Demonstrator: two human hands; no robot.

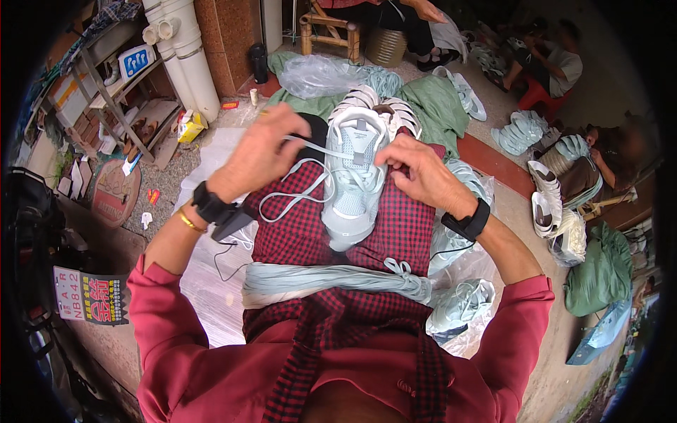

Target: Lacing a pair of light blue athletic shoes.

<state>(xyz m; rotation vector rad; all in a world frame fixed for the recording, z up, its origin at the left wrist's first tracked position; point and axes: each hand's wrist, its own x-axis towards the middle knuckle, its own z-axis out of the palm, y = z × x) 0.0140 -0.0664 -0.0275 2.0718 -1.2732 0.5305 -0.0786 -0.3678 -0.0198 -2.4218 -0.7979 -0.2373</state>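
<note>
A pale blue-grey sneaker (352, 180) rests on my lap, toe toward me, on a red and black checked apron (289, 225). My left hand (271, 141) pinches a flat, light shoelace (314, 146) and holds it taut to the left of the shoe's tongue. A loose loop of lace hangs below that hand, over the apron. At the right edge of the shoe's opening, my right hand (416, 169) has its fingers curled together; whatever is between them is hidden. A bundle of pale blue laces (331, 282) is tied across my waist.
Several white shoes (405, 113) lie just beyond the sneaker. Clear plastic (317, 76) and green sacking (437, 106) cover the ground ahead. More light shoes (462, 303) sit by my right side. A shelf (120, 99) and white pipes (185, 63) stand at far left. Other people sit at far right.
</note>
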